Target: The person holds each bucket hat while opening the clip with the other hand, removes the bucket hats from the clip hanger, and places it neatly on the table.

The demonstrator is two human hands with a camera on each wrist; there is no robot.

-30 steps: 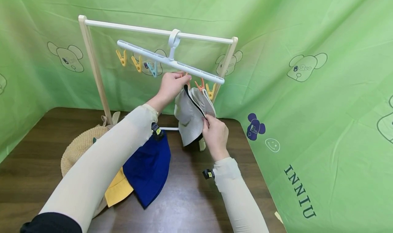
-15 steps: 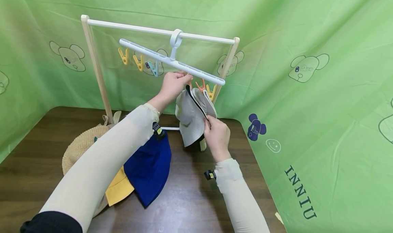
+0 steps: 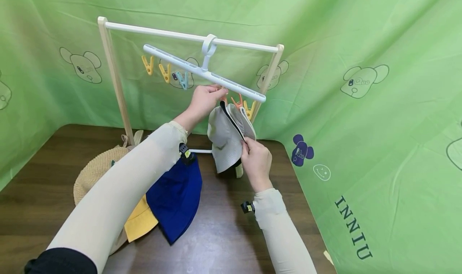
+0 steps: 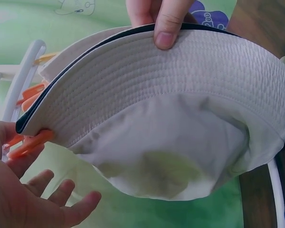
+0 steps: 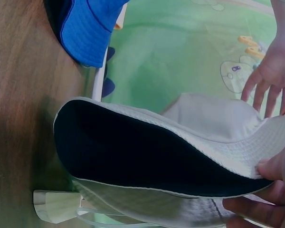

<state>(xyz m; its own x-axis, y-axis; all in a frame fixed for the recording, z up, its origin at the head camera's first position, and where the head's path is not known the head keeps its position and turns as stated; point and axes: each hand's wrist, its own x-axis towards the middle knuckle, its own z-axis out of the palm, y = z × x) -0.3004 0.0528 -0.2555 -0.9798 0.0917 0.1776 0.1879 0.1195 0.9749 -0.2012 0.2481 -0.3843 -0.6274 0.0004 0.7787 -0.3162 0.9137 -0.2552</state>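
A pale bucket hat (image 3: 223,135) with a black inside hangs under the white clip hanger (image 3: 180,63). My left hand (image 3: 203,101) pinches an orange clothespin (image 4: 31,145) whose tip is on the corner of the hat's brim. My right hand (image 3: 257,159) pinches the same brim further along, thumb on the pale side, as the left wrist view shows. Close behind is another light-coloured brim (image 4: 95,40), beside a second orange clothespin (image 3: 238,102) and a yellow clothespin (image 3: 249,110). The right wrist view looks into the black inside (image 5: 147,147) of the hat.
The hanger hooks on a rack's white top bar (image 3: 155,30). Yellow clothespins (image 3: 165,73) and a blue clothespin (image 3: 182,81) hang at its left. On the wooden table (image 3: 223,226) lie a straw hat (image 3: 95,169), a yellow hat (image 3: 140,224) and a navy hat (image 3: 177,201).
The head view has shifted slightly, so the rack sits a little further right in it. Both hands keep their holds on the clothespin and the brim.
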